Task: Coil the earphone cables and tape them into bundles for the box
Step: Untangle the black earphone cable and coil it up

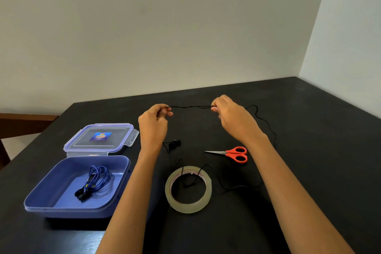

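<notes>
Tape roll point(188, 188) lies nearest me. Beyond, my left hand point(153, 121) and right hand point(231, 117) each pinch the black earphone cable point(191, 106), stretched between them above the table point(313, 140); its slack seemingly crosses the roll.

Red-handled scissors point(227, 152) on black table point(309, 150); pale wall point(185, 27).

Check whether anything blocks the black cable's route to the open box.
Nothing visible blocks it. The left hand and right hand pinch the black cable; the box lies open to their left, a blue bundle inside with room beside it. Slack crosses the tape roll and might snag.
</notes>
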